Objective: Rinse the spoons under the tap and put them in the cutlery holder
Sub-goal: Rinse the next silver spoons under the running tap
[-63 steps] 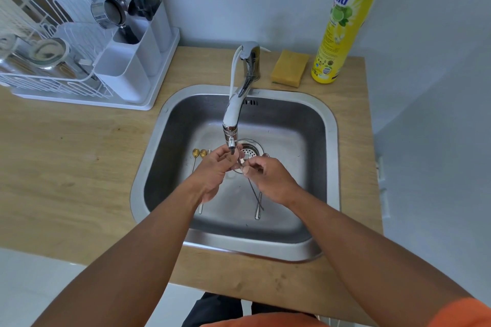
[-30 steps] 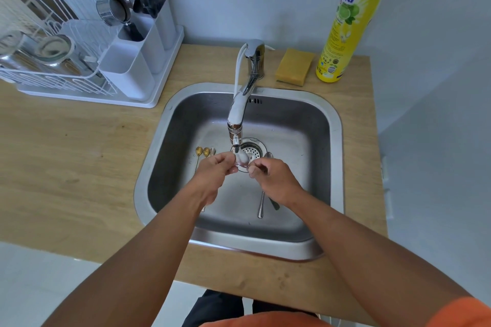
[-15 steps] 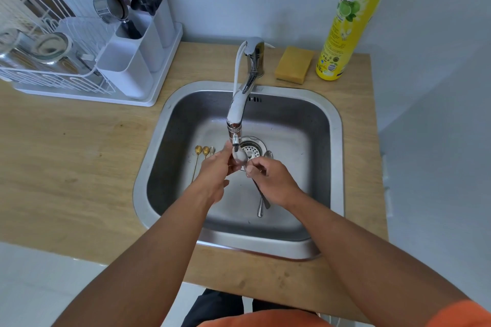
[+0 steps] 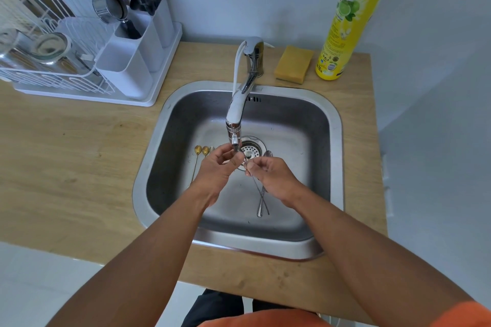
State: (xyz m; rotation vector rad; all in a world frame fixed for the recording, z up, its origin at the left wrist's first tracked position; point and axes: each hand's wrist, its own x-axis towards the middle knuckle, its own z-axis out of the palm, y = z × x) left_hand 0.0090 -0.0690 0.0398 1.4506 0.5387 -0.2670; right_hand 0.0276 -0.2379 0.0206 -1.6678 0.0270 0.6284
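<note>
spoon sits pinched by its thin handle in your right hand, left hand rubbing its bowl; wet, it could slip into the sink.

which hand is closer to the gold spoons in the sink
Left. The left hand sits just right of the gold spoons, its wrist over their handles. The right hand is farther right, past the drain.
</note>
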